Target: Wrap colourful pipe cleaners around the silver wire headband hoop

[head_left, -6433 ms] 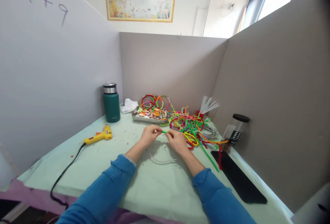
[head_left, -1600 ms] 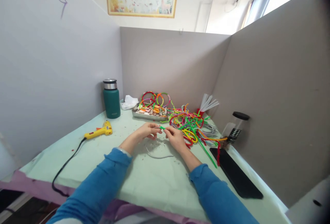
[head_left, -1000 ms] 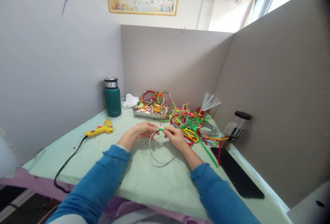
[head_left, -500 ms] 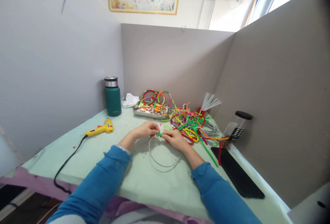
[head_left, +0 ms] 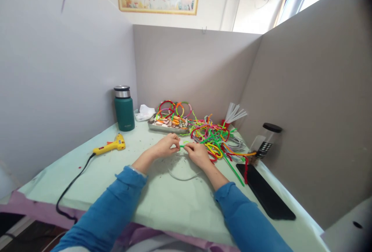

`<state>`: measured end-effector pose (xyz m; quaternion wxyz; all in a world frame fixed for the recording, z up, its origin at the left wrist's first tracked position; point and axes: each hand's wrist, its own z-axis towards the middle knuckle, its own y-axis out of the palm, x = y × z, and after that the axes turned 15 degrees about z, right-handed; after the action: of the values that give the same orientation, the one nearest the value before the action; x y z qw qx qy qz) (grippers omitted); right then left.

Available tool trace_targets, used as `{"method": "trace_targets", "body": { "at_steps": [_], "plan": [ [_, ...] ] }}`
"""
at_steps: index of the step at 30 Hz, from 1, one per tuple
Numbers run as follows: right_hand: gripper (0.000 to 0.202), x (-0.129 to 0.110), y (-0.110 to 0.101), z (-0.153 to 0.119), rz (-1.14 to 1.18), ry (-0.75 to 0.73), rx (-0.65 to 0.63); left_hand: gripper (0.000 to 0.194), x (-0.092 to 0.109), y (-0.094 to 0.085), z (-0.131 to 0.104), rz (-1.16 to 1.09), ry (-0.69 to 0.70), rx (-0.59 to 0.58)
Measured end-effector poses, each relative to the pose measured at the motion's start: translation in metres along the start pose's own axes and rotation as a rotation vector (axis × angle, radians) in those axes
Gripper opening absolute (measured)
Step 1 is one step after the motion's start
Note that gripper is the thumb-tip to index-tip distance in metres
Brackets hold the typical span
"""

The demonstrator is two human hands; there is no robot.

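My left hand (head_left: 166, 146) and my right hand (head_left: 198, 154) meet over the middle of the table, thumbs and fingertips pinched. Between them runs a short green pipe cleaner (head_left: 182, 146), gripped from both sides. Below the fingers shows the curved lower part of a thin grey headband (head_left: 184, 179), smeared by motion. Its upper part is not clear, so where it meets the pipe cleaner cannot be made out. Just beyond my right hand lies a tangled heap of coloured pipe cleaners (head_left: 213, 134).
A yellow glue gun (head_left: 109, 146) with a black cord lies left, near a green bottle (head_left: 124, 109). Behind my hands sits a metal tray (head_left: 167, 128) of small pieces, with coloured rings. On the right are glue sticks (head_left: 233, 112), a tilted jar (head_left: 267, 141) and a black slab (head_left: 266, 192).
The green pipe cleaner now stretches straight between my hands, which are slightly further apart. The grey headband has swung and looks blurred. The whole view has shifted a little.
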<state>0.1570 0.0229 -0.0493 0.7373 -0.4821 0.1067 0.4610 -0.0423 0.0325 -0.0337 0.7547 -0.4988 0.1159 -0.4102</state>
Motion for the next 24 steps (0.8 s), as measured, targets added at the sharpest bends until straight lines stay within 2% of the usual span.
{"method": "trace_targets", "body": {
  "at_steps": [4,7,9,11,13,14,16,18,20,24],
  "plan": [
    [0.021,0.0,0.0,0.0,-0.002,-0.013,0.069,0.007,0.002,0.003,0.0,0.028,-0.025,0.042],
    [0.021,0.0,-0.002,0.001,0.023,-0.021,0.038,0.009,0.005,0.005,0.003,-0.111,-0.101,0.098],
    [0.022,-0.001,-0.003,0.001,0.059,-0.029,0.018,0.018,0.006,0.005,0.006,-0.296,-0.247,0.11],
    [0.021,-0.003,-0.004,0.001,0.102,-0.039,0.004,0.027,0.005,0.004,0.007,-0.516,-0.464,0.077],
    [0.022,-0.007,-0.004,0.001,0.14,-0.059,-0.016,0.034,0.004,0.002,0.005,-0.743,-0.633,-0.035],
    [0.022,-0.008,-0.004,0.0,0.162,-0.073,-0.024,0.036,0.004,0.0,0.003,-0.855,-0.666,-0.118],
    [0.022,-0.011,-0.005,0.0,0.219,-0.094,-0.036,0.038,0.003,-0.003,0.0,-1.053,-0.64,-0.279],
    [0.022,-0.013,-0.005,0.0,0.298,-0.097,-0.041,0.038,0.004,-0.006,-0.004,-1.193,-0.576,-0.368],
    [0.022,-0.014,-0.005,0.0,0.376,-0.092,-0.05,0.036,0.005,-0.007,-0.006,-1.278,-0.54,-0.388],
    [0.023,-0.014,-0.004,0.0,0.44,-0.092,-0.074,0.033,0.004,-0.007,-0.006,-1.323,-0.509,-0.356]
  ]
}}
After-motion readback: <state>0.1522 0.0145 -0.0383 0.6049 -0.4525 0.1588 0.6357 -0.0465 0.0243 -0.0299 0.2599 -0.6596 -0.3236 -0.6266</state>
